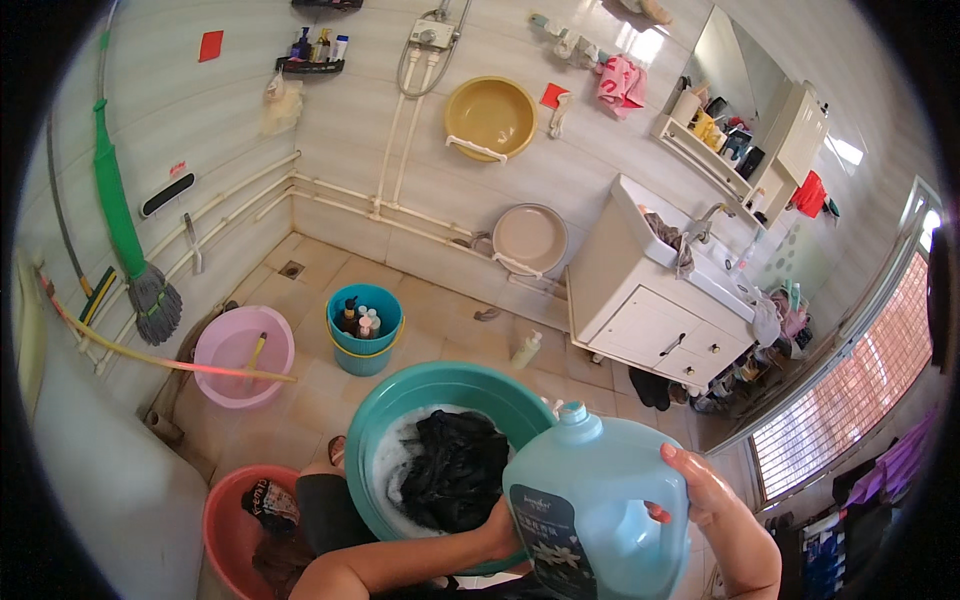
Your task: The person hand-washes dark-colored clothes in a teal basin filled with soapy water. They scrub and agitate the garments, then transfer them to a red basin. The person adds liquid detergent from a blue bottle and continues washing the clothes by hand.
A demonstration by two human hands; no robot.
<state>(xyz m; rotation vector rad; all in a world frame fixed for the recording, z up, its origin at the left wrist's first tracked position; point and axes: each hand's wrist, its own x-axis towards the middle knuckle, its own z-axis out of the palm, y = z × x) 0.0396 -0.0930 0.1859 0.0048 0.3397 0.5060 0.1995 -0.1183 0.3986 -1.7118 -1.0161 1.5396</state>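
My right hand (697,484) is wrapped round the handle of a big light-blue detergent jug (610,470) with a dark label. Against the jug's left side presses my left hand (497,533), its fingers partly hidden behind the jug. The jug is held tilted over the right edge of a green basin (372,408), its neck pointing up and away from me. Whether a cap is on the neck I cannot tell. In the basin, dark wet clothes (455,470) lie in white suds.
A red basin (222,535) with clothes stands at the lower left. Beyond are a pink basin (215,335), a blue bucket (362,360) holding bottles, and a pump bottle (526,349). A white sink cabinet (640,325) stands right. A yellow-pink hose (150,358) crosses the left side.
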